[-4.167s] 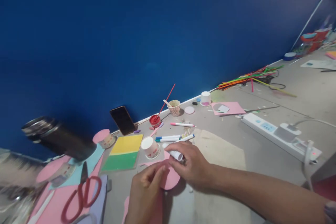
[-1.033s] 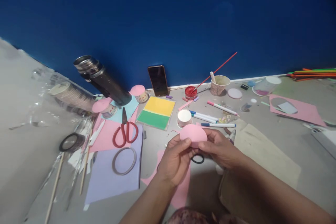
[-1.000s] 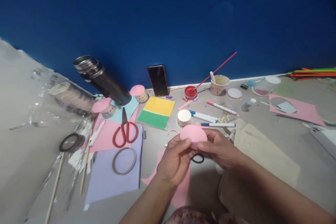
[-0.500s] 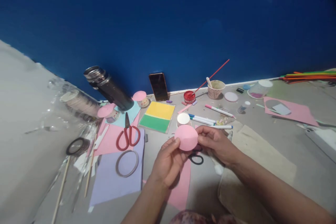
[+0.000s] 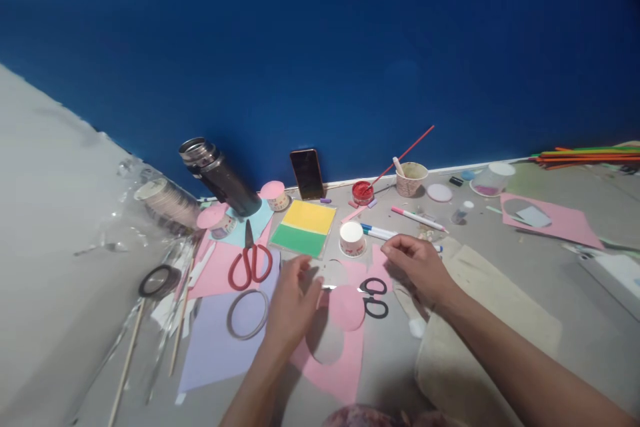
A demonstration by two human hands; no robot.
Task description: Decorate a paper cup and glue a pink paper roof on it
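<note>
A pink paper disc (image 5: 347,307) lies over a sheet of pink paper (image 5: 325,373) with a round hole cut in it, beside black-handled scissors (image 5: 375,297). My left hand (image 5: 295,300) hovers left of the disc, thumb and fingers apart, holding nothing. On the other side, my right hand (image 5: 417,270) is loosely curled above the table near the scissors' handles, close to a corner of pink paper; nothing shows in its fingers. A small white-bottomed paper cup (image 5: 353,240) stands upside down between and beyond my hands.
Red-handled scissors (image 5: 250,263) and a tape ring (image 5: 247,314) lie at left, near a dark flask (image 5: 220,177). Two cups carry pink discs (image 5: 273,191). Behind are a phone (image 5: 307,174), red paint (image 5: 363,192) and a paper cup (image 5: 411,180). A beige cloth (image 5: 490,307) lies right.
My hands have let go of the pink disc and moved apart. The disc now rests lower, on the papers by the scissors, and the upside-down cup is uncovered. The view has shifted slightly.
</note>
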